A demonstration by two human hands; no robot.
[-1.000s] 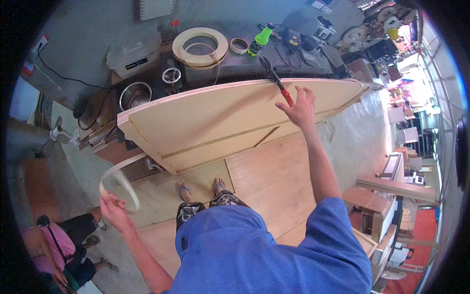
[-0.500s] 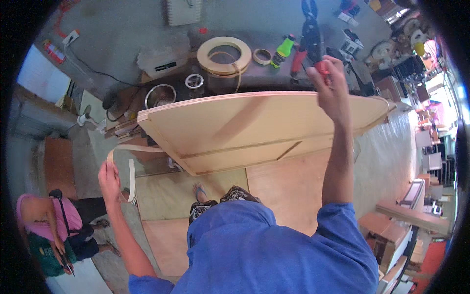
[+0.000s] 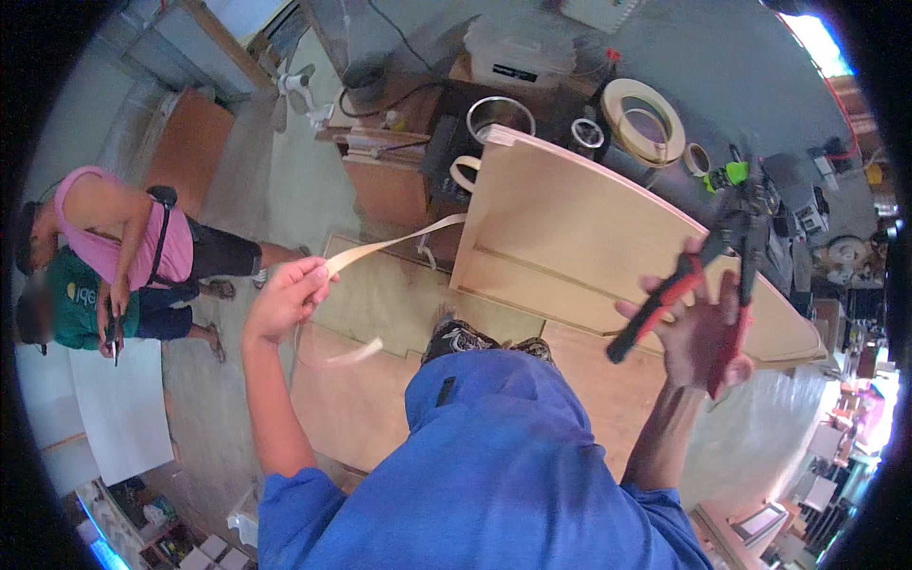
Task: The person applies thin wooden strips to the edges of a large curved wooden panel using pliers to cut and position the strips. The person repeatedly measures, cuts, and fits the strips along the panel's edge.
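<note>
My left hand (image 3: 290,299) is closed in a pinch on a thin pale edging strip (image 3: 389,242). The strip runs right to the corner of a large wooden panel (image 3: 560,209), and its loose end curls below the hand. My right hand (image 3: 698,332) holds a pair of snips (image 3: 655,302) with red-and-black handles, spread apart. Their dark, blurred jaws point away from me, over the panel's right part. Both hands are apart from the panel.
Behind the panel are a large roll of edging (image 3: 622,104), a small tape roll (image 3: 697,160), a metal bowl (image 3: 503,112), a green bottle (image 3: 727,176) and a clear plastic bin (image 3: 522,62). Two people (image 3: 123,228) are at the left. Plywood sheets (image 3: 347,399) lie on the floor.
My view has turned, shifting the panel rightward in the picture. The right hand has brought the snips nearer me, their handles now spread. My left hand still holds the strip, now stretched straighter.
</note>
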